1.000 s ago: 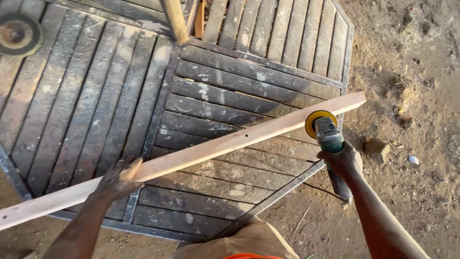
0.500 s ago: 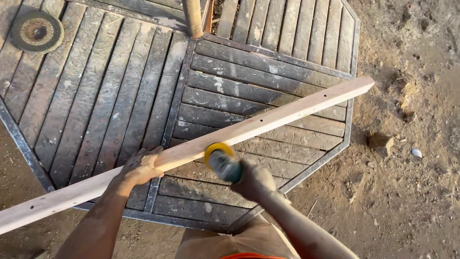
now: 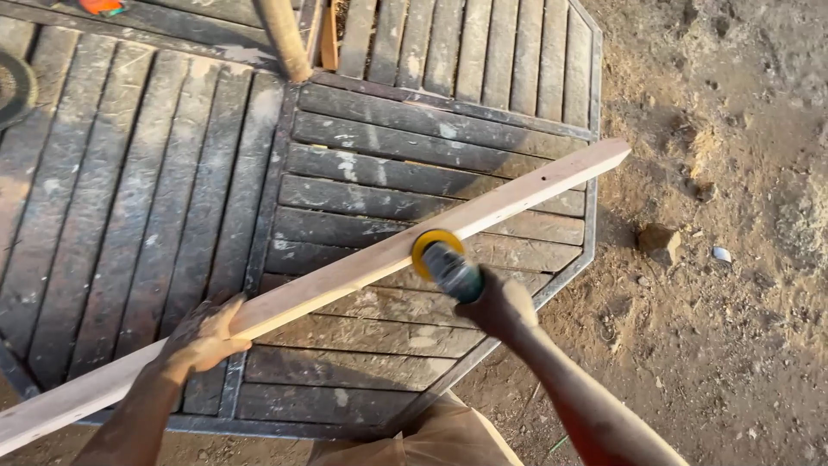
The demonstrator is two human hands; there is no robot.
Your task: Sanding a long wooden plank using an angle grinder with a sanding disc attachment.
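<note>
- Diagonally across the slatted octagonal table lies a long pale wooden board, its long axis running from the lower left corner of the view up to the right, where its far end juts past the table's edge over the dirt ground.
- Near the lower end, the left hand lies flat on the board, fingers spread over its top face, pressing it down.
- At about mid-length, the right hand is wrapped tight around the body of a handheld sander; its yellow disc touches the board's near edge.
- Both hands sit on the near side of the board; the right one is closer to the free upper end.
- A small stone lies on the dirt, well apart from the board.
</note>
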